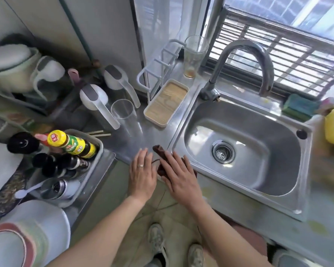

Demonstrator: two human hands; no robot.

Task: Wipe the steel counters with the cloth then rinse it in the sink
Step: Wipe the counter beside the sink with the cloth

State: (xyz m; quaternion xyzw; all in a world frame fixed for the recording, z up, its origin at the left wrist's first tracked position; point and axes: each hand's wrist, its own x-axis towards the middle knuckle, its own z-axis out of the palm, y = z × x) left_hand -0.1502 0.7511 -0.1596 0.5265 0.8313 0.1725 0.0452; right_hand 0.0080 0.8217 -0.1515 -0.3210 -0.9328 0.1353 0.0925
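Cloth [159, 151], dark brown and bunched, is found at the front edge of the steel counter [154, 135], just left of the sink [289, 206] rim. It is pressed flat under the right hand [178, 175], whose fingers are straight and slightly spread, laid over the cloth rather than curled round it; one end of the cloth protrudes beyond the fingertips. The left hand [142, 175] is laid palm-down just beside it, fingers straight and close together, apparently touching the counter edge; a ring is noted on it. This flat-palm hold is judged suited to a wiping stroke, with pressure spread across the cloth. Open room is limited: a bare strip of counter runs back toward the clear glass [123, 114] and the wood-lidded box [166, 102], both of which are judged to obstruct a long stroke. To the left, the grey tray of bottles [96, 160] closes that side. To the right, the raised sink rim is met almost at once. The basin appears bare, with the faucet [245, 64] arched above it, so rinsing is not judged to be obstructed.
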